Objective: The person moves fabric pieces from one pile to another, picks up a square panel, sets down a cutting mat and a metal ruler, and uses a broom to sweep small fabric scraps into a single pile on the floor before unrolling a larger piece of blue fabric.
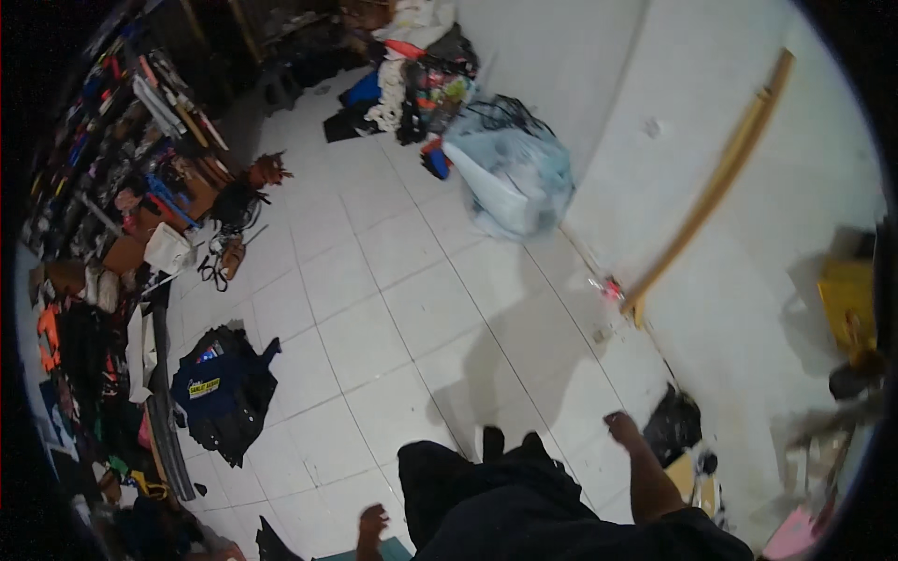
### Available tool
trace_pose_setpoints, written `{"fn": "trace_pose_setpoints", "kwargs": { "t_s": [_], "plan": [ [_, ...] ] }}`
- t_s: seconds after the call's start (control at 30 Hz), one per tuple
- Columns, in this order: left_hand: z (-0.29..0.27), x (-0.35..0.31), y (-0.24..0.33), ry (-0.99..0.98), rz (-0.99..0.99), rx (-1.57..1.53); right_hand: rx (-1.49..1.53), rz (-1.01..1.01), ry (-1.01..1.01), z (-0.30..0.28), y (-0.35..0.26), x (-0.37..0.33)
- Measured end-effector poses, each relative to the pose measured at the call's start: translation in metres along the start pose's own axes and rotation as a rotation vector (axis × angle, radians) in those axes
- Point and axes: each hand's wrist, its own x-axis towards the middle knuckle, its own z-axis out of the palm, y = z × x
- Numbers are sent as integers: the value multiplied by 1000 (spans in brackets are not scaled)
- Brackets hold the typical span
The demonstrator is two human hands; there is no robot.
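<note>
My left hand (372, 520) hangs low beside my dark clothing, fingers loosely bent and a little apart, with nothing seen in it. Just below it lies a flat teal piece (393, 550), partly cut off by the lower edge. On the other side, my right hand (621, 428) is held out over the white tiles, its fingers loosely curled and apart, holding nothing visible. A black plastic bag (675, 425) by the wall is nearest to it. A dark folded garment with a yellow label (224, 393) lies on the floor to the left, away from both hands.
Shelves crowded with mixed goods (112, 215) line the left side. Straps and pouches (227, 252) spill onto the tiled floor (393, 309). A large pale-blue plastic bag (519, 182) and a heap of cloth (421, 79) stand far ahead. A wooden pole (716, 182) leans on the right wall.
</note>
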Motion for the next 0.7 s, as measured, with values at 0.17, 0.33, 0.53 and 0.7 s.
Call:
{"fn": "trace_pose_setpoints", "kwargs": {
  "t_s": [0.17, 0.33, 0.53, 0.7],
  "plan": [
    [19, 19, 20, -5, -273, 153, 417, 133, 173, -118, -187, 245],
    [-3, 137, 147, 21, -241, 126, -168, -234, 80, -73, -168, 372],
    [-36, 326, 397, 182, 483, 11, 77, 114, -443, -17, -304, 437],
    [33, 412, 677, -25, 704, -116, 456, -19, -271, 5, -326, 504]
  ]
}}
